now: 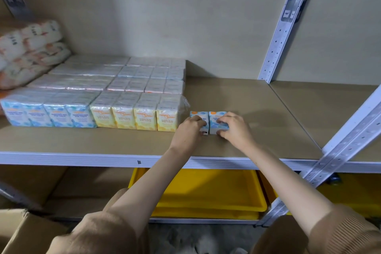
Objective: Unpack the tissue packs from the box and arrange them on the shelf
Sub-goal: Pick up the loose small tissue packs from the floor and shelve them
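Shelf (257, 105) board brown, frame white metal. Left hand (190, 132) grips left pack (194, 114), fingers curled over its front. Right hand (235, 130) grips right pack (214, 122) likewise. Both packs blue, upright on the board, touching side by side. Just left of the grip: wrapped yellow bundle (134, 117), then blue bundle (47, 115). Below the grip: yellow tray (206, 192). Well down-left of it: box (24, 231) corner.

Yellow tray (208, 189) below (patterned soft bundles (31, 51) far left)
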`<action>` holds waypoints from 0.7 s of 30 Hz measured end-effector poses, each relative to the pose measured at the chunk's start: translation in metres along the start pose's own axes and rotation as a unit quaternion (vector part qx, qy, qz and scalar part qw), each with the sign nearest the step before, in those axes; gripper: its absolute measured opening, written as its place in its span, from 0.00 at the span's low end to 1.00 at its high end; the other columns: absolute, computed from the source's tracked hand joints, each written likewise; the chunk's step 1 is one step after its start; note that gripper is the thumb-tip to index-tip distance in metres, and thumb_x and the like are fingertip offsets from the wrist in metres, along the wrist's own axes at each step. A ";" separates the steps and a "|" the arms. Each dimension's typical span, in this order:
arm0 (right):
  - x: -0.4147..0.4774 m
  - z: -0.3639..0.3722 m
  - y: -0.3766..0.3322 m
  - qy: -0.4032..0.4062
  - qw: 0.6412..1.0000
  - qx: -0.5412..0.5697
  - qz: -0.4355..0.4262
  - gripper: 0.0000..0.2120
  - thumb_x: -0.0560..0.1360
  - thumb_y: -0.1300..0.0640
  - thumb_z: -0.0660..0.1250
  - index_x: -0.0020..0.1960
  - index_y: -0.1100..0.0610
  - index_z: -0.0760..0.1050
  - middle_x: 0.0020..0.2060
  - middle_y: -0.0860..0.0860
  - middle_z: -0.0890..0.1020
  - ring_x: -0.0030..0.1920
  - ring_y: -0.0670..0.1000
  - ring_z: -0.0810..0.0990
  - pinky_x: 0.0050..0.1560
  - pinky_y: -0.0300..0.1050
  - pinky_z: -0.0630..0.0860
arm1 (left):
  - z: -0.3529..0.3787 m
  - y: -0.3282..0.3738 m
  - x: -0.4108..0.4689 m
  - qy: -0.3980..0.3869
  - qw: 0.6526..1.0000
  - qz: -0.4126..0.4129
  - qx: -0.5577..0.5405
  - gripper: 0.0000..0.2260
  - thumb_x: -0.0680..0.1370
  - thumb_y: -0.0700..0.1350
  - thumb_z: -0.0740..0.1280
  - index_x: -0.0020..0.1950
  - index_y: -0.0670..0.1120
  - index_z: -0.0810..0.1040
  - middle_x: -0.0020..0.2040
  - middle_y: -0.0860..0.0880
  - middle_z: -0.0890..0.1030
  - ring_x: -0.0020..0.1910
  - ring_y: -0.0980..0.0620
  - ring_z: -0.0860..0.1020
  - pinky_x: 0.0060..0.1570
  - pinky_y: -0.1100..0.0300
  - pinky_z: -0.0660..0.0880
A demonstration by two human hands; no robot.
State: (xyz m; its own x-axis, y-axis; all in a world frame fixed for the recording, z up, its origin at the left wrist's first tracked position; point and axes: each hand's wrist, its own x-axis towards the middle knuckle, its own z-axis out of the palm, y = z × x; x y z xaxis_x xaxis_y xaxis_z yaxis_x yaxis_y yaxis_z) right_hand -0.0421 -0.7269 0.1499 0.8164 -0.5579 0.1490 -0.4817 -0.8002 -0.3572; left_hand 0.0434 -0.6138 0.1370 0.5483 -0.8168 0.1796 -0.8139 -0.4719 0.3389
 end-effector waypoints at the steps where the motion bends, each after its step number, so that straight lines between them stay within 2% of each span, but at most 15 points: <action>1: 0.001 0.001 -0.001 0.000 1.000 0.001 0.000 0.17 0.73 0.61 0.68 0.62 0.61 0.76 0.62 0.55 0.75 0.62 0.55 0.73 0.54 0.43 0.70 | 0.000 0.000 0.001 -0.001 1.000 0.000 -0.001 0.18 0.78 0.38 0.62 0.68 0.43 0.72 0.68 0.46 0.73 0.66 0.46 0.71 0.63 0.56 0.68; 13: -0.001 -0.006 -0.003 -0.010 1.000 -0.002 -0.010 0.18 0.73 0.57 0.69 0.62 0.61 0.76 0.61 0.55 0.75 0.61 0.55 0.74 0.53 0.42 0.70 | -0.009 0.002 -0.003 -0.006 1.000 0.007 0.013 0.19 0.78 0.39 0.62 0.70 0.44 0.69 0.69 0.46 0.71 0.67 0.47 0.71 0.61 0.56 0.71; 17: -0.022 -0.014 -0.005 0.016 0.999 0.027 -0.012 0.16 0.73 0.58 0.69 0.60 0.61 0.77 0.59 0.56 0.77 0.57 0.55 0.76 0.50 0.43 0.70 | -0.018 0.010 -0.025 -0.007 1.000 0.021 0.008 0.19 0.78 0.41 0.62 0.70 0.45 0.69 0.69 0.47 0.71 0.66 0.48 0.71 0.59 0.54 0.73; 21: -0.069 -0.013 -0.014 0.009 0.997 0.074 -0.021 0.14 0.73 0.59 0.69 0.57 0.61 0.79 0.55 0.56 0.79 0.48 0.51 0.75 0.50 0.43 0.72 | -0.023 0.022 -0.065 -0.023 0.999 0.015 -0.027 0.17 0.78 0.42 0.62 0.68 0.46 0.71 0.67 0.49 0.73 0.63 0.47 0.74 0.57 0.53 0.73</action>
State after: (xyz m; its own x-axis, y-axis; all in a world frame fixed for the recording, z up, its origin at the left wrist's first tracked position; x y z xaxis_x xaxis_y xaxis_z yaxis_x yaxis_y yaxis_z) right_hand -0.0960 -0.6799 0.1568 0.8287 -0.5291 0.1822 -0.3935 -0.7825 -0.4825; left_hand -0.0060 -0.5633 0.1536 0.5127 -0.8457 0.1482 -0.8181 -0.4289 0.3830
